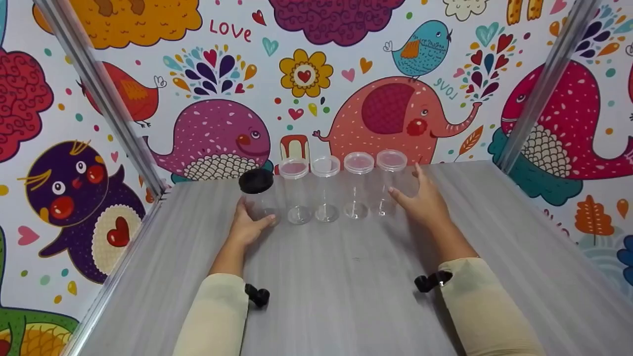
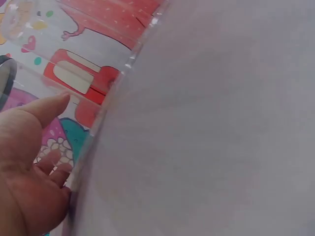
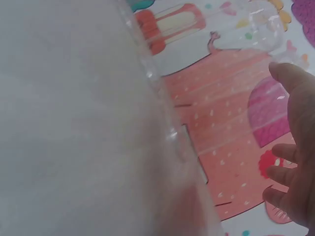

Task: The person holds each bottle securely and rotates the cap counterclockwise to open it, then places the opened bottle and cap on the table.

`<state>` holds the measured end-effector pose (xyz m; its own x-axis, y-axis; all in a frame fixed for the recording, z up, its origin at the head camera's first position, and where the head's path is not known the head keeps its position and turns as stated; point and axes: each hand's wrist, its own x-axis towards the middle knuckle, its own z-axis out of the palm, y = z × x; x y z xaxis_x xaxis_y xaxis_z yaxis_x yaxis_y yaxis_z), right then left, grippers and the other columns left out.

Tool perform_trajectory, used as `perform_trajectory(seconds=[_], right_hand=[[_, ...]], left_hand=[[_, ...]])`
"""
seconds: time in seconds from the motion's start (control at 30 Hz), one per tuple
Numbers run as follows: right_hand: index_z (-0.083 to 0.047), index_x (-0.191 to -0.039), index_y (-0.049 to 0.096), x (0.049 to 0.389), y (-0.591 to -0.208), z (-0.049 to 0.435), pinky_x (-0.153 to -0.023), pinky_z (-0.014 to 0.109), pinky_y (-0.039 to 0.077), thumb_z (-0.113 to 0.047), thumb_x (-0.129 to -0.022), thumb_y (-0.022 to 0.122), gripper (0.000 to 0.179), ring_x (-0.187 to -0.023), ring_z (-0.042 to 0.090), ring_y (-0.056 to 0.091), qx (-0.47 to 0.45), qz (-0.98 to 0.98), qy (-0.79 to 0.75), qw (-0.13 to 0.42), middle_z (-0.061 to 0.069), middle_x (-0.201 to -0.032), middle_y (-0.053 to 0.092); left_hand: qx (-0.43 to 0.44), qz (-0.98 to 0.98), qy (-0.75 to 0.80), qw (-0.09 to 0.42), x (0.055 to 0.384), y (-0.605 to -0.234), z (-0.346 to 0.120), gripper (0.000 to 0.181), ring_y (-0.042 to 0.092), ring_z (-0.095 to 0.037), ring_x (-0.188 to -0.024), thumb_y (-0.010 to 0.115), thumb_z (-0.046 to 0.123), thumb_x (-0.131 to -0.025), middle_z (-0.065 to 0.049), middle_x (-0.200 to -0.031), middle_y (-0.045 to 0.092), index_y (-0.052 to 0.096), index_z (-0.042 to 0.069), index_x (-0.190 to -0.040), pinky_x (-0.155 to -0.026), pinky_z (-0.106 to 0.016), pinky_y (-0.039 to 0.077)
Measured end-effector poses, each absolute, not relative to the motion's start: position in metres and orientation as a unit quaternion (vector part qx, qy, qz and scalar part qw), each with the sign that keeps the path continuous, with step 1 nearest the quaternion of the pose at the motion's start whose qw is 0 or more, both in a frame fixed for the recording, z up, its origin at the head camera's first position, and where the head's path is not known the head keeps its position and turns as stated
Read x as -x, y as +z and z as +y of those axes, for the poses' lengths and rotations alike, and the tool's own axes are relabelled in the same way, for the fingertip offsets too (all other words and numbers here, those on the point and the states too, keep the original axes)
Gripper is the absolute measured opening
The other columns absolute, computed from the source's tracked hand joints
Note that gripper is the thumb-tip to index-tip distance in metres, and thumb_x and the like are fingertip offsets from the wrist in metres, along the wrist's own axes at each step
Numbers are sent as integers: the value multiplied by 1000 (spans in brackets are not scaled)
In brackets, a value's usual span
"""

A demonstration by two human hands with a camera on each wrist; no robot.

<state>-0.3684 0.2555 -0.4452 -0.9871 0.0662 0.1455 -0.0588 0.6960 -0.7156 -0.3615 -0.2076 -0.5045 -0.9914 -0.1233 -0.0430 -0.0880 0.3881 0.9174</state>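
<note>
Several clear plastic jars stand upright in a row at the back of the table. At the left end is a clear jar with a black lid [image 1: 256,181]; my left hand [image 1: 246,225] holds it low, thumb across the front and fingers round the far side. Beside it are the first clear-lidded jar [image 1: 295,169], a second jar [image 1: 326,167], a third jar [image 1: 358,163] and the rightmost jar [image 1: 391,160]. My right hand [image 1: 428,201] is at the rightmost jar's right side, fingers spread and thumb close to its wall; contact is unclear.
The grey wood-grain table [image 1: 341,296] runs toward me. A cartoon-printed wall [image 1: 306,29] rises behind the jars. Metal posts [image 1: 106,94] frame both sides. Black wrist devices [image 1: 258,295] are strapped at both sleeves.
</note>
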Motion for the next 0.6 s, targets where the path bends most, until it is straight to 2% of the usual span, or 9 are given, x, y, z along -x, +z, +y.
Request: perform_trajectory(seconds=[0.2,0.47,0.6], right_hand=[[-24,-173,13,359,-425,247,-125,76,30,-65,-88,77,114,-162,42,31,5,-901,410,140,16,-173,36],[-22,-165,38,346,-408,232,-129,67,32,-50,-94,78,86,-156,33,45,-14,-864,447,230,11,-160,54],[-19,-161,45,338,-404,228,-128,64,37,-42,-97,76,75,-152,33,50,-30,-856,452,248,12,-153,59]], left_hand=[[-69,-821,-566,18,354,-496,-213,109,28,-37,-163,86,30,-90,-19,-173,30,14,13,-171,-136,-55,24],[-48,-788,-612,34,344,-484,-211,106,30,-31,-165,88,27,-87,-13,-173,35,15,14,-163,-136,-53,26],[-21,-777,-628,42,336,-481,-203,103,35,-30,-163,89,25,-87,-11,-170,41,16,17,-160,-134,-54,29]])
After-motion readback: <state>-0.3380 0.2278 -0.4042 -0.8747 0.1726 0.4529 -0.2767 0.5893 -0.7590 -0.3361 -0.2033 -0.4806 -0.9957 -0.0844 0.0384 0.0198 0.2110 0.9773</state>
